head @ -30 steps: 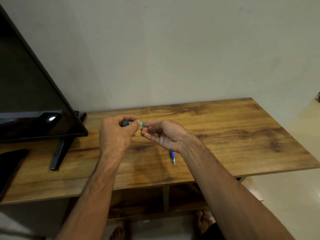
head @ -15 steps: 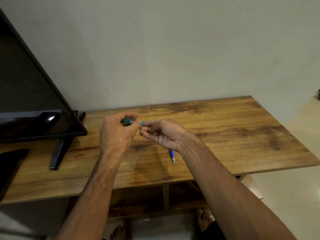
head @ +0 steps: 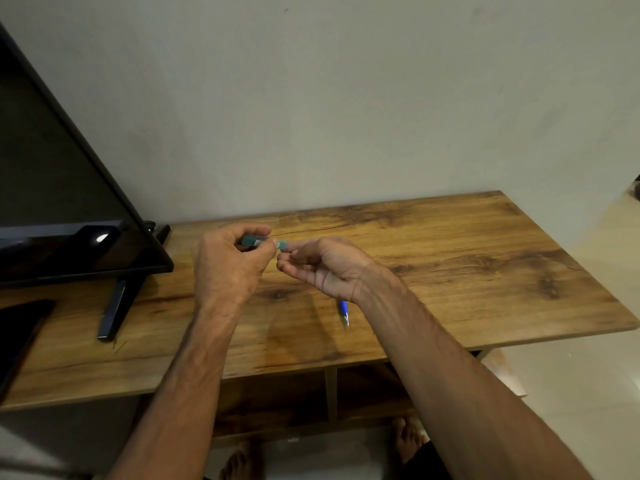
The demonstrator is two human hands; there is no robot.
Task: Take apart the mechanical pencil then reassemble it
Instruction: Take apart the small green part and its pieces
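Two hands busy: your left hand (head: 228, 268) pinches teal piece (head: 254, 241), right hand (head: 325, 268) pinches its other end; blue pencil (head: 343, 308) on table (head: 485, 271).

TV (head: 52, 174) on wood table (head: 485, 271), L side

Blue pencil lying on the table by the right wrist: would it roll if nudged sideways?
The blue pencil looks slim and round, so on the flat, smooth table it would probably roll. Being thin plastic by the look of it, it is likely light and stiff. Its fine metal tip could be fragile.
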